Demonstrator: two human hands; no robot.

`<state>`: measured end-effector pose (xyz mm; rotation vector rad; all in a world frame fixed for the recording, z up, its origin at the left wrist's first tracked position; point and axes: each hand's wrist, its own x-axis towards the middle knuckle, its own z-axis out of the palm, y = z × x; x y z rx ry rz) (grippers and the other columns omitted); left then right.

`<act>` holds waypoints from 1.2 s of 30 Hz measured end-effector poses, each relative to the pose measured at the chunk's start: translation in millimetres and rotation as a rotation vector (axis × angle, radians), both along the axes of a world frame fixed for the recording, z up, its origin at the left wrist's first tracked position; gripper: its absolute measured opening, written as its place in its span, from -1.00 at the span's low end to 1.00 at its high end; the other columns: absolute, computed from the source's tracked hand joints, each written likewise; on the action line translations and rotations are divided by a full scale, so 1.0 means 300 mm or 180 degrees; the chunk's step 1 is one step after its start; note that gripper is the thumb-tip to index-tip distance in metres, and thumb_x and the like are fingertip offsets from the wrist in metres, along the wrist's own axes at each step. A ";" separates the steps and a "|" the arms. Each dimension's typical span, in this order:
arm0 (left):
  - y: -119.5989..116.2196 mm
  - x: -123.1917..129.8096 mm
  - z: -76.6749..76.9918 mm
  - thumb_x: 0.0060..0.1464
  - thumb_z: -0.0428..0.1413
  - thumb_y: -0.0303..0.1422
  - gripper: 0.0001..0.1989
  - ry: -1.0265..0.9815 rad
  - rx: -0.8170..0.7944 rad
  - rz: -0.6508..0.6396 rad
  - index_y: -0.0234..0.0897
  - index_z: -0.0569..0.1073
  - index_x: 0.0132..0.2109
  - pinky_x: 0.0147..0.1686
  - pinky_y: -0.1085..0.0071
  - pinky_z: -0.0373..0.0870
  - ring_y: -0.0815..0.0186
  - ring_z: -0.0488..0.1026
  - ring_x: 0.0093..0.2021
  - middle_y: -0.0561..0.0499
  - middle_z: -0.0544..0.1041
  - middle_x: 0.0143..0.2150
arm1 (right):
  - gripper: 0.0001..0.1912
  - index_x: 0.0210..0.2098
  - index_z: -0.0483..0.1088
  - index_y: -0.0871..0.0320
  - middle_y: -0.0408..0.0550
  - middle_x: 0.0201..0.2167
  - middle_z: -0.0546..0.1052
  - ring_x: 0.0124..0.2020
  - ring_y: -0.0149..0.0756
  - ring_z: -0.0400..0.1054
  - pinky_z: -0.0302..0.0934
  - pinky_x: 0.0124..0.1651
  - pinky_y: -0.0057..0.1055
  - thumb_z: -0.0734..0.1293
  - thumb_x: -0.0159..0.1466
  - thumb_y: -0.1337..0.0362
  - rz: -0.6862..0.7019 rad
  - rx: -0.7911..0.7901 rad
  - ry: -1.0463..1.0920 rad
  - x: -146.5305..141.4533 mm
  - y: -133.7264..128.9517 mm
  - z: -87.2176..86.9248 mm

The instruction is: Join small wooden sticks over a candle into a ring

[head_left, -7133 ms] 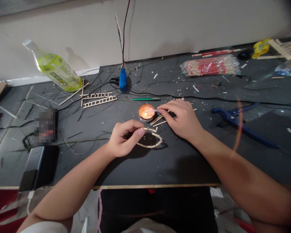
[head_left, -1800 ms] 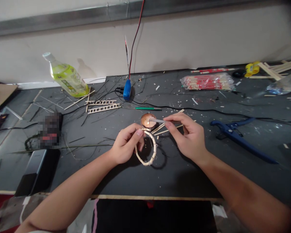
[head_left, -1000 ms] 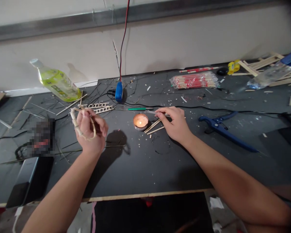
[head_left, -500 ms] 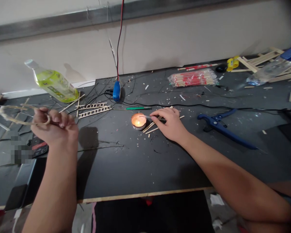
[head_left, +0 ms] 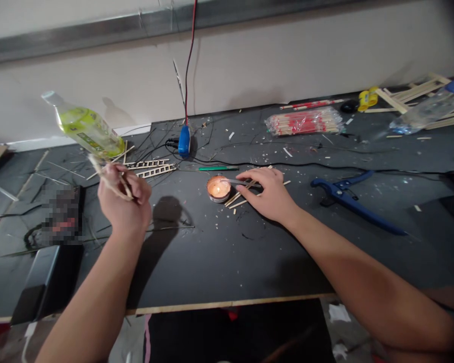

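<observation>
My left hand (head_left: 125,199) is raised above the left part of the table, its fingers closed on a pale, bent loop (head_left: 111,181) that looks like thin wooden strip. At the middle, a small round candle (head_left: 218,189) burns in its tin. My right hand (head_left: 267,191) lies low just right of the candle, pinching a thin grey tool (head_left: 231,181). The tool's tip reaches over the candle's rim; its exact kind is unclear. Several thin wooden sticks (head_left: 237,199) lie beneath and beside the right hand. Small ladder-like wooden frames (head_left: 157,170) lie behind the left hand.
A green-labelled bottle (head_left: 89,128) leans at back left. A blue plug block (head_left: 184,141) hangs on a red-black cable. Blue cutters (head_left: 348,201) lie right, with bagged sticks (head_left: 306,122) behind. A green-handled tool (head_left: 217,168) rests behind the candle. A dark power bank-like box (head_left: 41,275) sits front left.
My left hand has moved right, toward the candle, and the loop has turned so that it appears narrower. My right hand and the grey tool stay almost still at the candle.
</observation>
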<state>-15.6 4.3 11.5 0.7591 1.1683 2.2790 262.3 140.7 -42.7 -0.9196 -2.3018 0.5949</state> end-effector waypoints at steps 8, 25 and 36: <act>-0.032 0.135 -0.032 0.35 0.16 -0.24 -0.77 0.0801 -0.0124 -0.0259 -0.28 0.45 -0.27 -0.74 0.51 0.10 0.46 0.19 -0.78 0.16 0.39 -0.65 | -0.82 -0.05 0.53 -0.03 -0.12 -0.03 0.65 0.10 -0.08 0.47 0.03 0.26 -0.01 0.41 0.36 0.18 0.0028 -0.0056 -0.0069 -0.003 0.005 -0.007; -0.090 0.267 -0.155 0.43 0.07 -0.28 -0.87 0.1612 -0.0875 -0.1191 -0.21 0.46 -0.07 -0.69 0.55 0.26 0.49 0.32 -0.68 0.03 0.62 -0.40 | -0.82 -0.11 0.55 0.03 -0.10 -0.22 0.62 -0.22 -0.27 0.45 0.33 -0.10 -0.23 0.50 0.29 0.28 0.0744 -0.0588 0.1645 -0.021 -0.194 0.120; -0.093 0.267 -0.153 0.43 0.07 -0.29 -0.86 0.1452 -0.0845 -0.1411 -0.24 0.48 -0.07 -0.68 0.58 0.31 0.49 0.39 -0.65 0.02 0.61 -0.39 | -0.94 -0.22 0.57 0.00 -0.11 -0.30 0.62 -0.27 -0.26 0.47 0.35 -0.16 -0.23 0.46 0.33 0.31 0.0407 -0.1028 0.1770 -0.020 -0.205 0.122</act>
